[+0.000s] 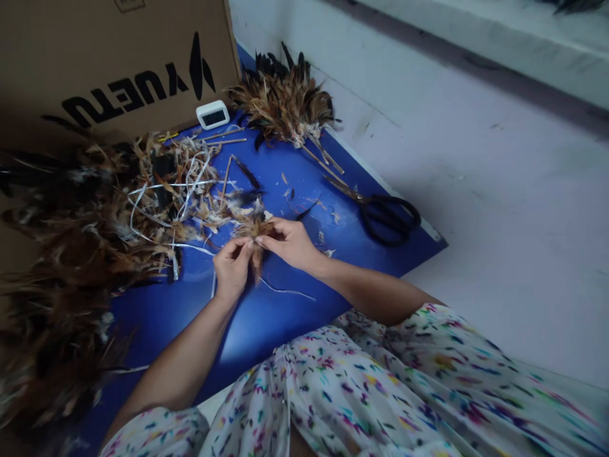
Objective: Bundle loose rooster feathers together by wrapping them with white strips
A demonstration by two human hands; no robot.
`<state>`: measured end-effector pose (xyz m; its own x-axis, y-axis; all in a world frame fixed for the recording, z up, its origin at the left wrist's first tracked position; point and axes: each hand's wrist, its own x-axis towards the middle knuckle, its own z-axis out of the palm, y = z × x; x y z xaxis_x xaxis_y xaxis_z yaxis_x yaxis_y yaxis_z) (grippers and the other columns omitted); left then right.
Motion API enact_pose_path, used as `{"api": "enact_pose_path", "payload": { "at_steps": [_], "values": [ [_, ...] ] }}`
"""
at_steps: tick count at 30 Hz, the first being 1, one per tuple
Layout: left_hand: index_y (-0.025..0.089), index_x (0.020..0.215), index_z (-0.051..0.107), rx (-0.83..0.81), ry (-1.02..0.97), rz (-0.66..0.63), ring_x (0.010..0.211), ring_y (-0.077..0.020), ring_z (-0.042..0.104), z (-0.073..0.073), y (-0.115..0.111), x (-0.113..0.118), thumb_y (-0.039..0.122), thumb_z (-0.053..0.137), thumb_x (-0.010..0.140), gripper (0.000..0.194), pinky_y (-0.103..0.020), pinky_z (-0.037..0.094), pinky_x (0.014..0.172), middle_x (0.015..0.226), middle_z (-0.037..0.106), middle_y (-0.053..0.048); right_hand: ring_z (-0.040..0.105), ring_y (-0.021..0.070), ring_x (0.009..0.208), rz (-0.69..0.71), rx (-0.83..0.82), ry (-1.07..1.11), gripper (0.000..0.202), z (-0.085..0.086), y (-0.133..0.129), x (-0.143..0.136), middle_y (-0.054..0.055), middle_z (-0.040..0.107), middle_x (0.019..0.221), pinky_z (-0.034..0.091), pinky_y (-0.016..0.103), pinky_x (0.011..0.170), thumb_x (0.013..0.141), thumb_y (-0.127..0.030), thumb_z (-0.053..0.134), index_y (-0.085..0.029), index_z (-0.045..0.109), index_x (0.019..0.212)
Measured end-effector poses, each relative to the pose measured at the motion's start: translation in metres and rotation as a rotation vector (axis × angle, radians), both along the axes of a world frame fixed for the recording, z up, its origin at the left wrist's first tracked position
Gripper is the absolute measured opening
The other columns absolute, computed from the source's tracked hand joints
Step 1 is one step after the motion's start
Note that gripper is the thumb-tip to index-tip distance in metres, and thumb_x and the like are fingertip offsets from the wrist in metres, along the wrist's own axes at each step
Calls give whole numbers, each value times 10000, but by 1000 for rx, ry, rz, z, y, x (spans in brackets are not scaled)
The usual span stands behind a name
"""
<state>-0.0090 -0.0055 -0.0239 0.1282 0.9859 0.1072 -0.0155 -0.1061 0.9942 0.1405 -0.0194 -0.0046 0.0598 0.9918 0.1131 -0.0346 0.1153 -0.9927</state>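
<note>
Head view of a blue tabletop (273,333) with a person at work over its near edge. Centre: a small tuft of brown feathers (255,227) is held just above the surface, between the left hand (230,271) and the right hand (295,246). The fingers of both hands are pinched together on the tuft, thumbs against forefingers, the two grips nearly meeting at its middle; feathers fan out above the grip and a narrow end hangs below it. A thin pale thread (288,291) lies beneath the hands; whether it joins the tuft cannot be told. Left: a broad heap of loose brown and dark feathers (90,222), its upper part crossed by white strips (195,183). Top centre: a large bundle of brown and black feathers (285,101), with thin sticks (328,158) projecting from its base toward the right. Right: a pair of black-handled scissors (391,219), blades directed toward the sticks. Upper left: a small white digital clock (212,115), its display unreadable, stands before a cardboard box (137,44) with bold black lettering. Foreground: the person's white garment (333,387), flecked with many colours. Beyond the right edge of the tabletop runs a pale surface (495,254).
</note>
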Motion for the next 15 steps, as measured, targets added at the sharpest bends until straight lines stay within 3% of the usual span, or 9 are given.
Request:
{"api": "enact_pose_path", "payload": {
  "at_steps": [8,15],
  "values": [
    [150,799,685,4,-84,-50,428,-69,520,3,2,1,344,720,813,197,-205,445,509,539,614,30,568,92,643,-3,-12,45,212,6,4,6,-30,640,724,475,242,636,718,-317,691,-173,619,857],
    [146,764,677,-18,-256,36,418,-52,522,4,7,3,356,799,722,246,-186,414,442,665,677,2,583,95,677,-160,29,-61,133,17,12,34,-11,656,759,484,244,670,740,-260,664,-178,640,842]
  ]
}}
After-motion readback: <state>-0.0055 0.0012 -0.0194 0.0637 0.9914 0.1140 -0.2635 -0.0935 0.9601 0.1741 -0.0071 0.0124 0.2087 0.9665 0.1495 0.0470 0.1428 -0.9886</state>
